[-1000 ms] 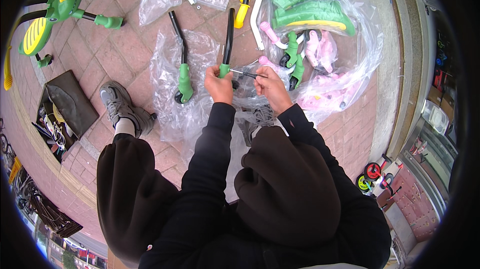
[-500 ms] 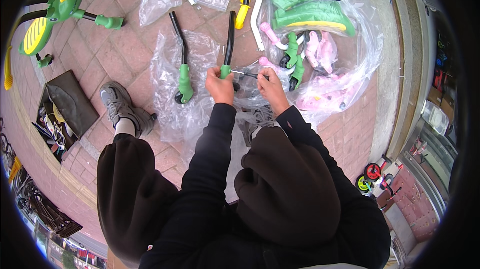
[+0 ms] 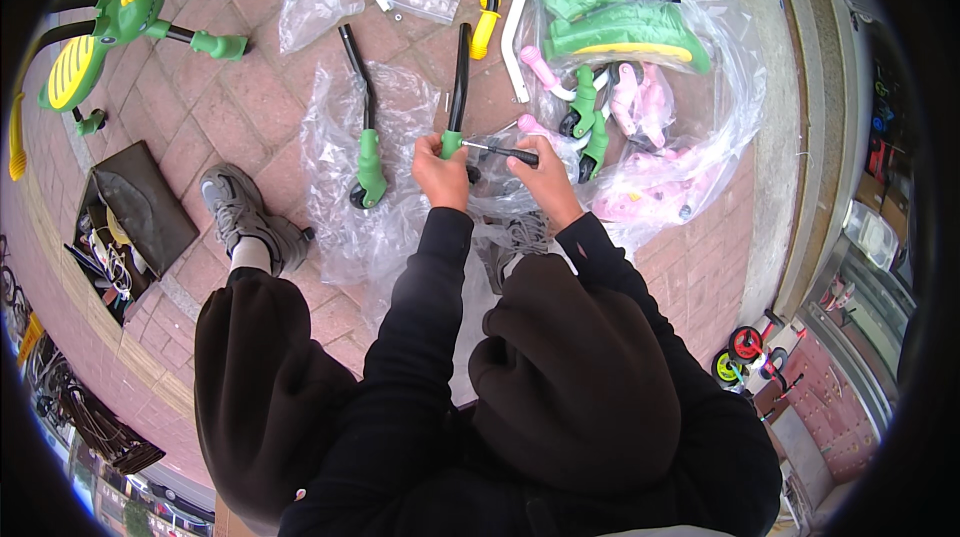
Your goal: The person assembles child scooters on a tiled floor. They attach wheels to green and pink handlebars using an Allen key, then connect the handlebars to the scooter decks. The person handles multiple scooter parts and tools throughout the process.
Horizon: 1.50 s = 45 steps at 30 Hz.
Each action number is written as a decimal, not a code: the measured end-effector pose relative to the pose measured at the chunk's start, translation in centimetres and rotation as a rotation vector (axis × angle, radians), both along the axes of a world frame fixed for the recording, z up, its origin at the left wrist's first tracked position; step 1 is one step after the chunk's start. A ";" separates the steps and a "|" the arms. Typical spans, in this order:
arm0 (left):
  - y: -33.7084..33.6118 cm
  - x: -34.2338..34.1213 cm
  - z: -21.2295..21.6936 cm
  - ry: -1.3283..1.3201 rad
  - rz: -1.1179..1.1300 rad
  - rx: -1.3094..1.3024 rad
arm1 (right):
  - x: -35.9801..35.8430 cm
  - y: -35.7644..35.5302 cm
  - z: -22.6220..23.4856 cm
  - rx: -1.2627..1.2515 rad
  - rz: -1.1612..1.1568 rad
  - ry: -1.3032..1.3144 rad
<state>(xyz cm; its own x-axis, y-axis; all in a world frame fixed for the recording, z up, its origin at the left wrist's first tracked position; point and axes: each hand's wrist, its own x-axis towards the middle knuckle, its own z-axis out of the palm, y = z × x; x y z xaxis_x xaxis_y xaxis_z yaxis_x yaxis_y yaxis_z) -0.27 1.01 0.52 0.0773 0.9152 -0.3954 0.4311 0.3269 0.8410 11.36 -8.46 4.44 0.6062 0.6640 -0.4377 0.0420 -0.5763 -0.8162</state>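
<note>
My left hand (image 3: pixel 440 177) is closed around the green foot of a wheeled leg with a black tube (image 3: pixel 460 82) that points away from me. In my right hand (image 3: pixel 545 182) is a screwdriver (image 3: pixel 515 153) with a black handle. Its metal shaft points left, and the tip meets the green foot beside my left fingers. A second leg (image 3: pixel 370 167), with a green foot, black wheel and black tube, lies to the left on clear plastic film (image 3: pixel 325 137). Whether a screw sits at the tip is too small to tell.
A clear bag (image 3: pixel 740 127) at the right holds a green dinosaur-shaped body (image 3: pixel 630 42) and pink parts (image 3: pixel 650 102). Bent black tubes with yellow grips (image 3: pixel 484 32) lie ahead. An assembled green ride-on toy (image 3: pixel 125 12) stands far left, near a dark tool bag (image 3: pixel 150 207).
My right fingers have shifted on the screwdriver, so more of its black handle shows. My left hand and the leg have hardly moved.
</note>
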 end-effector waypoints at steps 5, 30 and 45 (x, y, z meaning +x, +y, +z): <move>0.0 -0.1 -0.2 -0.005 0.002 -0.018 | 0.0 0.1 0.3 -0.247 0.024 0.195; -0.2 -0.4 -0.5 -0.027 -0.055 -0.028 | -0.1 0.5 0.7 -0.151 0.010 0.164; 4.9 0.5 5.8 -0.215 -0.179 0.020 | 0.9 2.8 5.8 0.000 0.161 -0.053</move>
<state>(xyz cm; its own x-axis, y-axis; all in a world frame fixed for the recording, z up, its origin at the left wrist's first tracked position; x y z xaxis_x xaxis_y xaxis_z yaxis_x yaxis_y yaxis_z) 0.27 5.93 6.28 0.3190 0.8868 -0.3344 0.2915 0.2440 0.9250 12.23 -5.69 10.23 0.5141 0.7547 -0.4077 0.1773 -0.5585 -0.8103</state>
